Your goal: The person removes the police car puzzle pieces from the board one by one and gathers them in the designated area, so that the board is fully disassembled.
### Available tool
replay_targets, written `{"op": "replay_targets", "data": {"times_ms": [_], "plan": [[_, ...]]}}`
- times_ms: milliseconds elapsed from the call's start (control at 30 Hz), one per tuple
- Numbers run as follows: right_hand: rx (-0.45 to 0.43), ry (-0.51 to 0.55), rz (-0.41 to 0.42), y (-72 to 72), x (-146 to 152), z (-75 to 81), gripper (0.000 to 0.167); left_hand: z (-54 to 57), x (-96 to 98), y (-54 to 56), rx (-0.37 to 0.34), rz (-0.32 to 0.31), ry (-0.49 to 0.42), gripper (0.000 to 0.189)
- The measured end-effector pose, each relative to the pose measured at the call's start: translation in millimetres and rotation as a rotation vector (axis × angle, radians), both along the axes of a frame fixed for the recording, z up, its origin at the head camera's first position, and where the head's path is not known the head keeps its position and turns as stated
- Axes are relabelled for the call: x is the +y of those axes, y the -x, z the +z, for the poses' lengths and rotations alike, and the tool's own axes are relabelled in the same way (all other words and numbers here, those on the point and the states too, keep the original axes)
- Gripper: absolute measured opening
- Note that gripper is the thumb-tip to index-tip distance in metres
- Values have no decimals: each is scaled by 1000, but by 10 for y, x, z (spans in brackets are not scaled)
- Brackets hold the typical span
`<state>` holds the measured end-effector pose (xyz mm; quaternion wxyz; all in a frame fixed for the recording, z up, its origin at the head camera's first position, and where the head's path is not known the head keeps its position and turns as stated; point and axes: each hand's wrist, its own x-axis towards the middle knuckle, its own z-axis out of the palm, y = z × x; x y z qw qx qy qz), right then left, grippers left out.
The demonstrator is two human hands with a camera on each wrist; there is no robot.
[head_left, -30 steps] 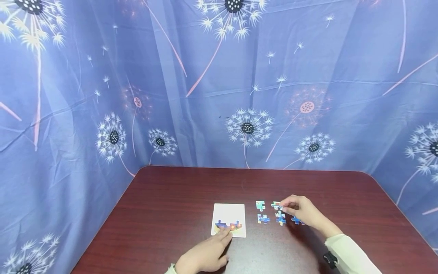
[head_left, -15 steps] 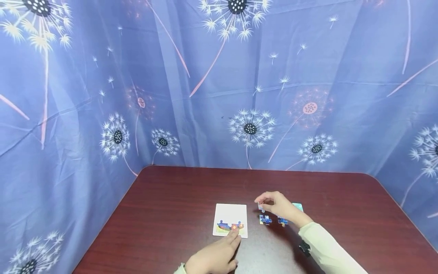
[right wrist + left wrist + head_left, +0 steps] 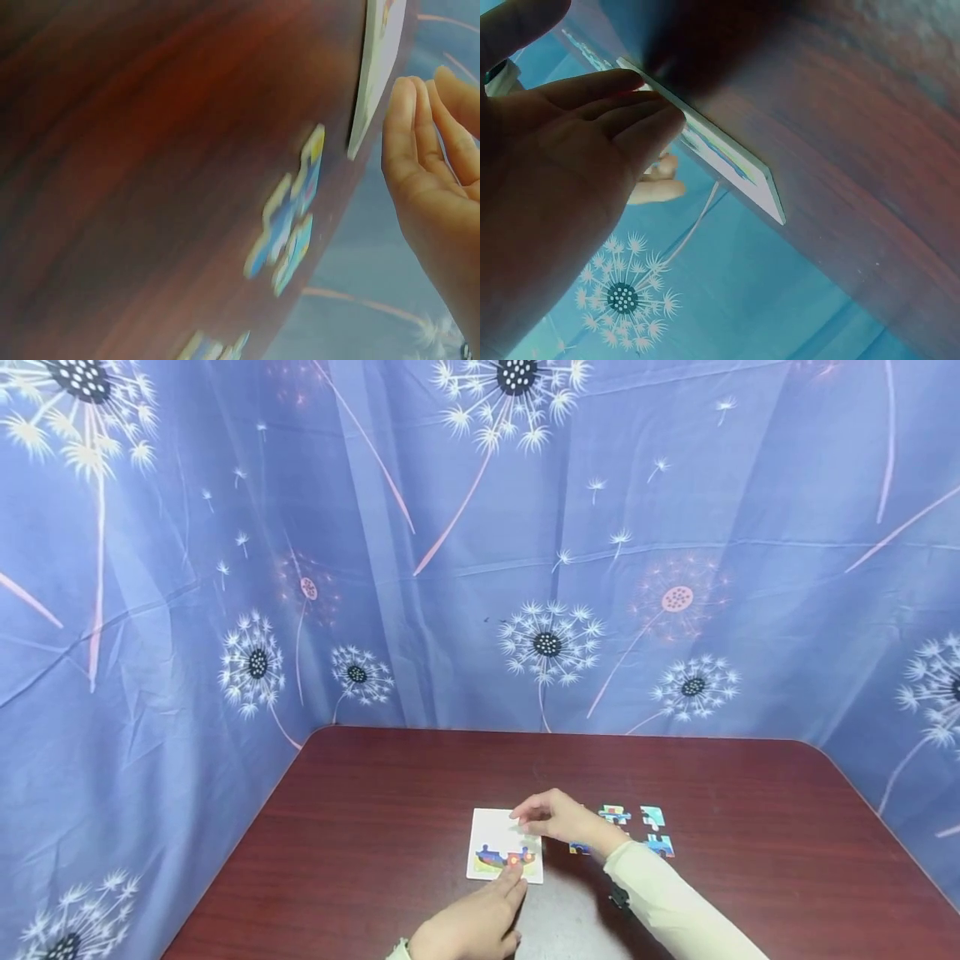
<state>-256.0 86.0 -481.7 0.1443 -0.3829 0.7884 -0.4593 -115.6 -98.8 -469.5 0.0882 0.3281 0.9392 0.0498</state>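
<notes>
My right hand (image 3: 558,818) is over the upper right of a square white puzzle board (image 3: 492,823). Thumb and fingers pinch a small pale puzzle piece (image 3: 522,821), mostly hidden by the fingers. In the right wrist view the fingertips (image 3: 405,86) are bunched beside the board's edge. Along the lower part of the board lies a strip of joined pieces (image 3: 489,857) in blue, red and yellow. My left hand (image 3: 480,917) reaches in from the front, its straight fingers resting on the red part of this strip. From the left wrist, those fingers (image 3: 656,124) lie flat across the board.
Several loose puzzle pieces (image 3: 615,814) lie right of the board, partly covered by the right hand and sleeve. One teal piece (image 3: 652,817) lies above a blue one (image 3: 660,846). The brown table (image 3: 375,827) ends at a blue dandelion-print curtain (image 3: 450,652).
My right hand has moved left from the loose pieces to above the board, uncovering the pieces at the right. My left hand stays on the joined strip, its fingertips slightly farther right.
</notes>
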Motion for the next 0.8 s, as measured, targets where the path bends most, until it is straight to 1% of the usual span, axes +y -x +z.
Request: {"op": "replay_targets", "data": {"times_ms": [100,167,333,467,567,700,800], "plan": [[-6,-5,27,-13,-90,-38,19,1,4,1,-2,-5,5,58],[-17,-14,39,-21,-146,-60,18,2,2,-1,16,-19,4,58],[-51,-51,51,-44,-292,-82,18,8,-13,-10,20,-20,-7,57],[-28,-71,60,-57,-400,-103,16,7,-30,-15,26,-25,-14,56],[8,-96,64,-67,-467,-123,16,-1,-39,-12,22,-36,-18,56],[39,-136,51,-77,-520,-134,13,-14,-43,-4,19,-46,-20,58],[42,-139,39,-75,-534,-126,10,-15,-44,6,22,-44,-20,58]]}}
